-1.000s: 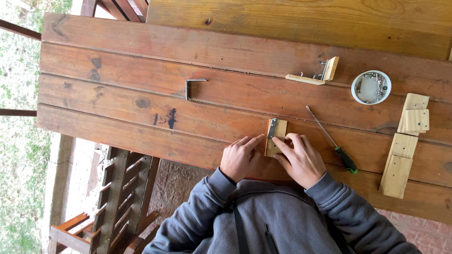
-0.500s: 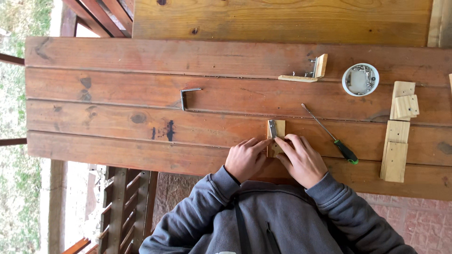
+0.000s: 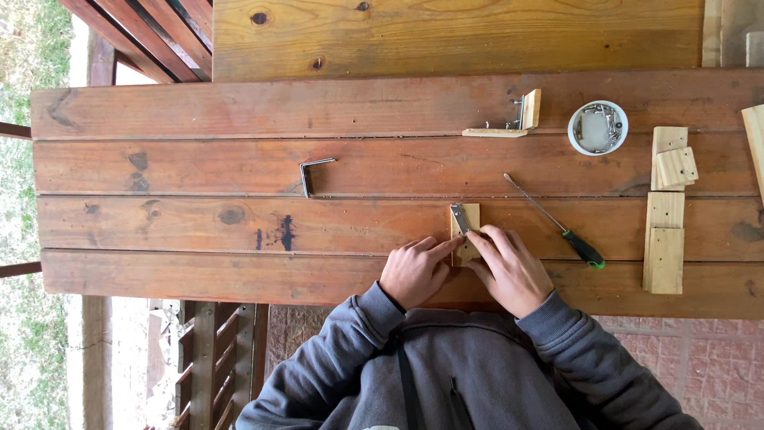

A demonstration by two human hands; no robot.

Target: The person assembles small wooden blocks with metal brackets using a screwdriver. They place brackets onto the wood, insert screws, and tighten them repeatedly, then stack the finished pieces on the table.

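Wood block (image 3: 469, 239) with a metal bracket (image 3: 459, 219) lies near the table (image 3: 199, 223) edge, pinched between left hand (image 3: 414, 272) and right hand (image 3: 509, 267); no screw visible yet. Beyond, the screwdriver (image 3: 557, 223) lies untouched, then a finished-looking bracketed piece (image 3: 509, 119) and the screw bowl (image 3: 597, 127).

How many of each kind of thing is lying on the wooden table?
Loose wood blocks: 5 (one under the hands, four at the right)
Wood pieces joined by a bracket: 1
Metal corner brackets lying loose: 2
Screwdrivers: 1
White bowls of screws: 1
Total: 10
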